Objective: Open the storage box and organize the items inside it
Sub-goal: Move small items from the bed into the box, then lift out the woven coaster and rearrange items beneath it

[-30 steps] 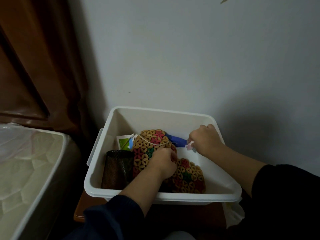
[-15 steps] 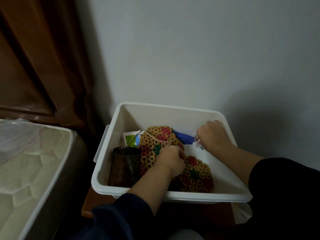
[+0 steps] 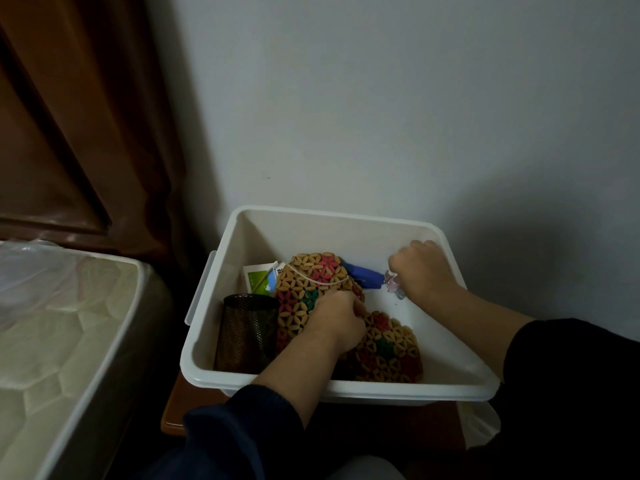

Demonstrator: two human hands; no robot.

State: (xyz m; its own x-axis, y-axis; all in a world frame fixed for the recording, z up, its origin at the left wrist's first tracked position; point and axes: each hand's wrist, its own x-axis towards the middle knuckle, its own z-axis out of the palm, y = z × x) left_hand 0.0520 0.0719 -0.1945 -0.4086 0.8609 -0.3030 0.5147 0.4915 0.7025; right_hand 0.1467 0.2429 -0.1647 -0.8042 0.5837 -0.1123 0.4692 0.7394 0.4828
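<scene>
The white storage box stands open with no lid on it, on a brown wooden stand. Inside lie two beaded mats with tan, red and green flower patterns, one leaning upright and one flat at the front. My left hand grips the mats where they meet. My right hand is closed on a small clear and pink item near the right wall. A blue object lies behind the mats. A dark mesh cup stands at the front left, a green and white packet behind it.
A mattress wrapped in clear plastic sits close on the left. A brown curtain hangs at the back left. The grey wall is right behind the box. The wooden stand shows under the box's front left corner.
The view has shifted so the box sits further right in the frame. Both hands have stayed in nearly the same places inside the box.
</scene>
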